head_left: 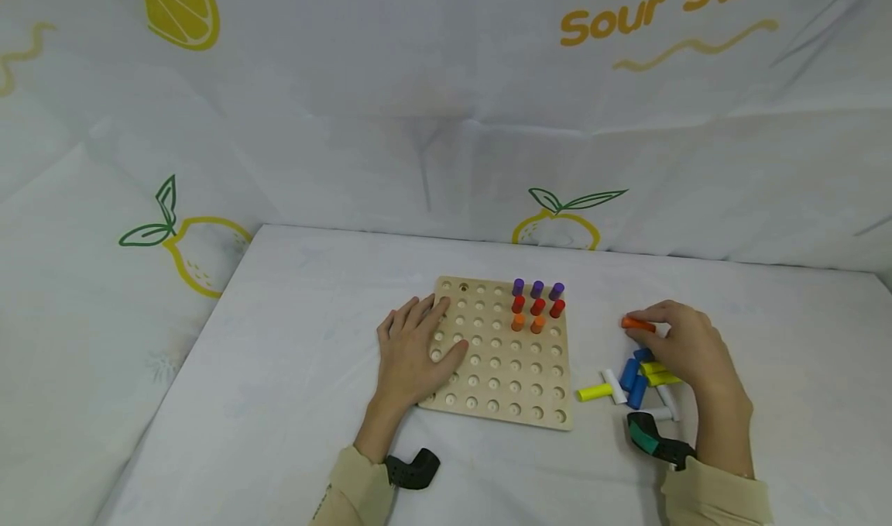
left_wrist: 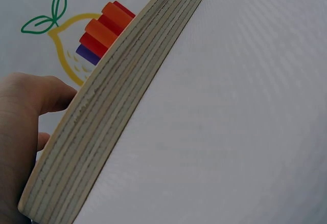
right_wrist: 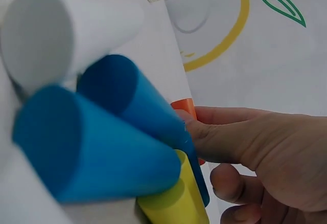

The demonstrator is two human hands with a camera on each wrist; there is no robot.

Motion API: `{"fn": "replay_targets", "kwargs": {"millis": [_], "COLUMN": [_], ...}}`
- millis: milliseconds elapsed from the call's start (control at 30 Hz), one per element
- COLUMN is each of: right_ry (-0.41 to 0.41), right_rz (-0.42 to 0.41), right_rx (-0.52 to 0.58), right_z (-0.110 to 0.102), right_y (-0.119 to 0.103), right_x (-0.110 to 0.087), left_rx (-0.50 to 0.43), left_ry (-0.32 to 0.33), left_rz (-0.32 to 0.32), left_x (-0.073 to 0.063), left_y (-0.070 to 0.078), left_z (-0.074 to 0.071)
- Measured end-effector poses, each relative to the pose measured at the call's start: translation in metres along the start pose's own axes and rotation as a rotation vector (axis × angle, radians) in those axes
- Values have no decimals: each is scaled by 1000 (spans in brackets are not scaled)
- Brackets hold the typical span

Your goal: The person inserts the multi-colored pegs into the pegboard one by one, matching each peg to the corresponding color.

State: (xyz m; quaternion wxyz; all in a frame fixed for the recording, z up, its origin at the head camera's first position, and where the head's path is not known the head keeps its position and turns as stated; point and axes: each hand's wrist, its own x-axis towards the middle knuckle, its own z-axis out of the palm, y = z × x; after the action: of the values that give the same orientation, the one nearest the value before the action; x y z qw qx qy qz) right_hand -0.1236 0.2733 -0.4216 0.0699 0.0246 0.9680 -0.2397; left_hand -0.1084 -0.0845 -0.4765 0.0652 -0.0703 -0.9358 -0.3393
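My right hand pinches an orange peg between thumb and fingertips, to the right of the pegboard. The right wrist view shows that orange peg partly hidden by the thumb. My left hand rests with spread fingers on the left side of the wooden pegboard. In the board's far right corner stand a row of purple pegs, a row of red pegs and two orange pegs. The left wrist view shows the board's layered edge and the left thumb beside it.
Below the right hand lies a loose pile of blue pegs, yellow pegs and white pegs. A dark strap-mounted device sits at each wrist. White cloth covers the table, and a lemon-printed cloth hangs behind.
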Motion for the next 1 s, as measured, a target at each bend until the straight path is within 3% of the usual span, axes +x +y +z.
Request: {"fn": "replay_targets", "kwargs": {"millis": [667,1000], "right_ry": [37,55], "right_rz": [-84,-192], "right_rx": [68,131], "right_z": [0,3], "right_y": [-12,-22], "right_x": [1,3], "left_rx": [-7,0], "left_ry": [1,-4], "left_rz": [1,-1], "left_x": [0,0], "left_y": [0,0], "left_z": [0,0]}}
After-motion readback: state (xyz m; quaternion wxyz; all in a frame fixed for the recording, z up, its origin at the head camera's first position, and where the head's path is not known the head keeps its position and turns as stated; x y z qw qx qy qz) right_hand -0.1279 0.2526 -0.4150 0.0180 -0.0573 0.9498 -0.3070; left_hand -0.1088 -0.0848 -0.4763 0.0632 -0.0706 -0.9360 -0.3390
